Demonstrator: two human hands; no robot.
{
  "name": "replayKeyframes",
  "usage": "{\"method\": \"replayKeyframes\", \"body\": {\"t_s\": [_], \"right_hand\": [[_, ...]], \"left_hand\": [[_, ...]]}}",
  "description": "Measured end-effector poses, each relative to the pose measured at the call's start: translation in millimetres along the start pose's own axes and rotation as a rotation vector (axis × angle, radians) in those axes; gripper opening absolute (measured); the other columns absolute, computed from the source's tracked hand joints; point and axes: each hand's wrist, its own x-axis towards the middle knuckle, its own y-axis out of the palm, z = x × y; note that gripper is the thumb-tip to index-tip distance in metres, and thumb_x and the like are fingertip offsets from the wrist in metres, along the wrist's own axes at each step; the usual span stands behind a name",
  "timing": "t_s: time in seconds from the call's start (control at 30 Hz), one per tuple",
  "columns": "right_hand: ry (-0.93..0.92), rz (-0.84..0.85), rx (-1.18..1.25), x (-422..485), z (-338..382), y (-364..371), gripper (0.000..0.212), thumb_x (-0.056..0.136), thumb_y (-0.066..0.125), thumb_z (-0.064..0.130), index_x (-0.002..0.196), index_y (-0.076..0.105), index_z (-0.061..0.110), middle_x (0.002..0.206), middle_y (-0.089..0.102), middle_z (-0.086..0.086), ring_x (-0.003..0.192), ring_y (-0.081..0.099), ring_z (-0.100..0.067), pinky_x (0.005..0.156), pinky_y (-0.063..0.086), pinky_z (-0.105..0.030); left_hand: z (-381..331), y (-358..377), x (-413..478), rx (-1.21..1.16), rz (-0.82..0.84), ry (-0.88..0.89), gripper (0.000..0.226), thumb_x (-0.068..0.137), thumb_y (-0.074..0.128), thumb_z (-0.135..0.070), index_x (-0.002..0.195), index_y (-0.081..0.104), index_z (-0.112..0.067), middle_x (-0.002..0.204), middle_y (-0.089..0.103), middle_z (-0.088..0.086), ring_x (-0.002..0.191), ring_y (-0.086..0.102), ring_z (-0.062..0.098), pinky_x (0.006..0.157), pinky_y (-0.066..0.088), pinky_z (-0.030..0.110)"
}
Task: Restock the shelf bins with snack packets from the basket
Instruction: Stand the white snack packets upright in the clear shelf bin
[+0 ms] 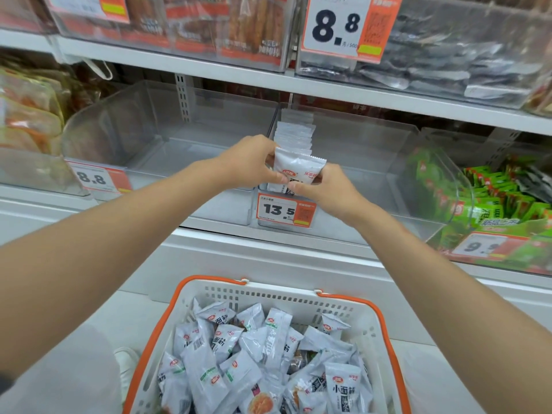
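Both my hands hold a stack of white snack packets (294, 150) upright at the front left corner of a clear shelf bin (388, 174) marked 13.5. My left hand (251, 162) grips the stack's left side, fingers curled round it. My right hand (322, 186) pinches the lower right of the front packet. Below, a white basket (298, 297) with orange handles holds several more white packets (263, 360).
An empty clear bin (167, 135) with an 8.8 tag sits left of the stack. Green packets (490, 198) fill the bin on the right. Orange packets (27, 115) fill the far left bin. The shelf above carries full bins and an 8.8 price sign (337, 25).
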Motion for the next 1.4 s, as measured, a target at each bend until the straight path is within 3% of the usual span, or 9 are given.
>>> {"method": "replayKeyframes", "body": {"t_s": [0.17, 0.43, 0.67, 0.83, 0.9, 1.0, 1.13, 1.27, 1.4], "right_hand": [[-0.041, -0.159, 0.078, -3.3, -10.7, -13.3, 0.013, 0.086, 0.072, 0.013, 0.099, 0.074, 0.014, 0.092, 0.075, 0.005, 0.082, 0.069, -0.003, 0.072, 0.054, -0.015], [0.085, -0.023, -0.086, 5.9, -13.7, -15.2, 0.003, 0.087, 0.073, 0.022, 0.087, 0.076, 0.02, 0.073, 0.07, 0.016, 0.057, 0.059, 0.008, 0.052, 0.043, -0.009], [0.201, 0.029, -0.185, 5.5, -9.3, -6.4, 0.018, 0.087, 0.073, 0.026, 0.088, 0.078, 0.009, 0.072, 0.07, 0.003, 0.039, 0.048, 0.005, 0.039, 0.031, -0.007], [0.217, 0.042, -0.197, 0.6, -8.2, -11.7, 0.023, 0.088, 0.069, 0.037, 0.09, 0.08, 0.016, 0.083, 0.075, -0.002, 0.061, 0.057, -0.009, 0.057, 0.043, -0.02], [0.223, 0.07, -0.274, -2.3, -13.3, -13.0, 0.03, 0.091, 0.064, 0.037, 0.091, 0.078, 0.011, 0.071, 0.068, -0.001, 0.063, 0.052, -0.025, 0.063, 0.043, -0.032], [0.268, 0.093, -0.341, 1.2, -18.9, -13.5, 0.034, 0.089, 0.061, 0.026, 0.08, 0.065, -0.007, 0.063, 0.043, -0.022, 0.06, 0.032, -0.016, 0.059, 0.033, -0.033], [0.498, -0.248, 0.112, 27.2, -18.2, -21.2, 0.015, 0.086, 0.051, 0.016, 0.089, 0.059, 0.003, 0.089, 0.052, -0.021, 0.082, 0.047, -0.024, 0.08, 0.047, -0.039], [0.704, -0.186, 0.701, 49.9, -6.2, -13.7, 0.055, 0.105, 0.027, 0.044, 0.146, 0.033, 0.009, 0.15, 0.037, -0.012, 0.135, 0.041, -0.031, 0.106, 0.037, -0.045], [0.668, -0.01, 0.739, 70.1, -9.1, 6.6, 0.052, 0.102, 0.032, 0.046, 0.122, 0.063, 0.009, 0.114, 0.07, -0.015, 0.096, 0.07, -0.03, 0.074, 0.059, -0.04]], "left_hand": [[-1.0, -6.3, 3.9, -0.002, -0.005, -0.009, 0.026, 0.077, 0.08, -0.031, 0.097, 0.071, -0.016, 0.095, 0.073, -0.004, 0.09, 0.068, 0.012, 0.088, 0.054, 0.042], [0.3, -14.3, 9.9, 0.075, 0.045, -0.029, 0.043, 0.079, 0.077, -0.041, 0.095, 0.066, -0.003, 0.096, 0.07, 0.015, 0.083, 0.062, 0.021, 0.082, 0.051, 0.04], [-2.5, -8.3, 8.3, 0.319, 0.113, -0.058, 0.055, 0.085, 0.072, -0.041, 0.128, 0.059, -0.01, 0.118, 0.064, 0.004, 0.1, 0.055, 0.016, 0.081, 0.04, 0.028], [0.9, -9.0, 1.3, 0.28, 0.072, -0.052, 0.051, 0.085, 0.064, -0.054, 0.121, 0.065, -0.018, 0.116, 0.066, -0.004, 0.104, 0.059, 0.017, 0.085, 0.047, 0.033], [3.8, -6.8, -3.2, 0.336, 0.012, -0.016, 0.041, 0.091, 0.058, -0.051, 0.119, 0.066, -0.022, 0.119, 0.066, -0.006, 0.107, 0.059, 0.018, 0.081, 0.046, 0.033], [3.0, -3.6, -5.0, 0.428, -0.037, -0.003, 0.035, 0.094, 0.056, -0.049, 0.116, 0.067, -0.023, 0.121, 0.061, -0.005, 0.106, 0.059, 0.021, 0.08, 0.048, 0.036], [-0.5, 1.5, 1.4, 0.402, -0.361, 0.071, 0.026, 0.091, 0.054, -0.041, 0.107, 0.059, -0.021, 0.106, 0.049, -0.005, 0.096, 0.052, 0.018, 0.079, 0.041, 0.033], [4.8, 15.6, 17.0, 0.378, -0.244, 0.024, 0.047, 0.1, 0.034, -0.029, 0.145, 0.038, -0.018, 0.151, 0.037, 0.001, 0.138, 0.031, 0.02, 0.11, 0.024, 0.045], [13.4, 24.2, 20.3, 0.285, -0.147, -0.034, 0.05, 0.104, 0.023, -0.024, 0.152, 0.024, -0.013, 0.161, 0.021, 0.003, 0.146, 0.019, 0.017, 0.119, 0.018, 0.044]]}}
